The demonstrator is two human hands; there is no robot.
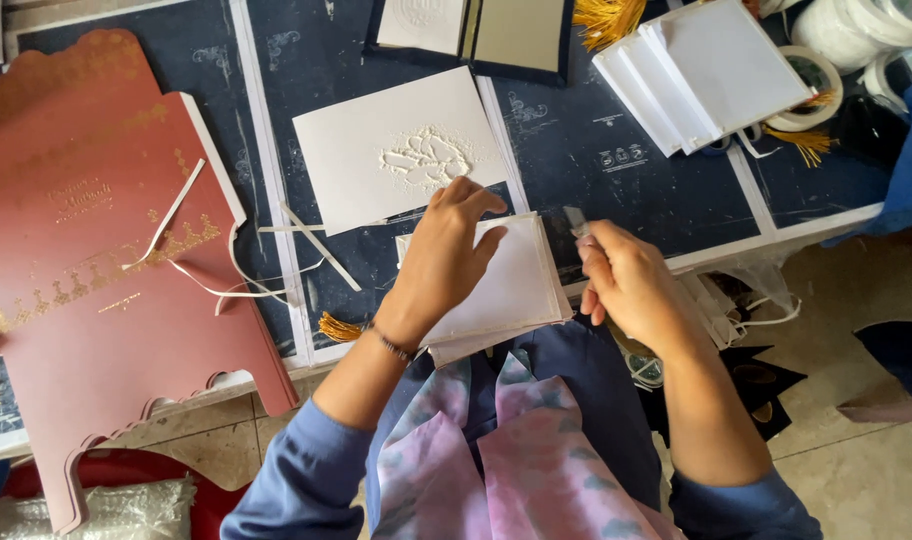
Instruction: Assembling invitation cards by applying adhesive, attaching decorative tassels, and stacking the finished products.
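A dark blue bench [616,170] marked off by white strips carries everything. The largest thing on it is a stack of dusty-pink scalloped card covers with gold printed ornament [96,260], lying over the bench's left end and overhanging its near edge. Thin white paper strips [181,205] curl across it and onto the bench beside it.

Toward the far right corner sits a fanned pile of plain white cards [706,75], with golden tassels [806,140] at its side and rolls of white tape [856,30] beyond. At the far edge lies an open dark folder with a white embossed panel [476,35].

Mid-bench is a white rectangular card with a raised embossed motif [401,150], lying flat and slightly tilted.

At the near edge, in front of the person, a small stack of white square cards [511,290] overhangs the bench. The left hand [446,255] lies flat on top of it, fingers spread and pressing down. A golden tassel [338,328] pokes out at the stack's left.

The right hand [621,280], just beside the stack's right edge, is closed around a small grey blade-like tool [576,220], whose tip points away.
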